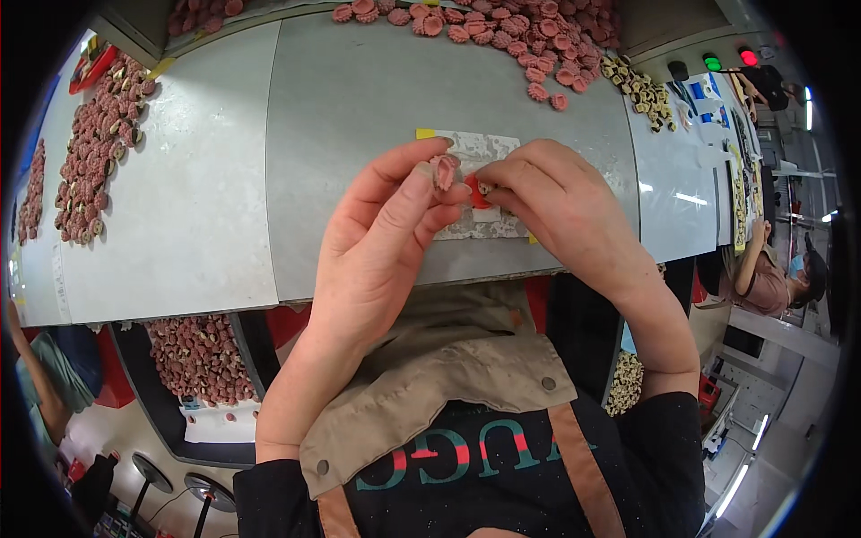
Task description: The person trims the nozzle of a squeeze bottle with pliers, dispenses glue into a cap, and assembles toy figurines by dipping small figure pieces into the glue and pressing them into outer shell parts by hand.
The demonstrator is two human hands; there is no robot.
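My left hand (372, 229) is raised over the grey worktop, closed in a pinch. Between its thumb and fingers is a small pink ridged, shell-like piece (443, 170), with its hollow side showing. Just to the right, my right hand (569, 202) is closed too, fingertips pinching a tiny cream-and-dark piece (485, 188). The two pieces are close but apart. Beneath the hands lies a speckled white sheet (457, 230) with yellow tape at its corners. A red patch (476, 192) shows by the right fingertips; its kind is partly hidden.
Loose pink shell-like pieces (538, 40) are heaped at the far edge, cream-and-black pieces (641, 94) beside them. Filled pink pieces (97, 157) cover the left end. A black bin (199, 368) of pieces sits below the near edge. A co-worker (771, 278) is at the right.
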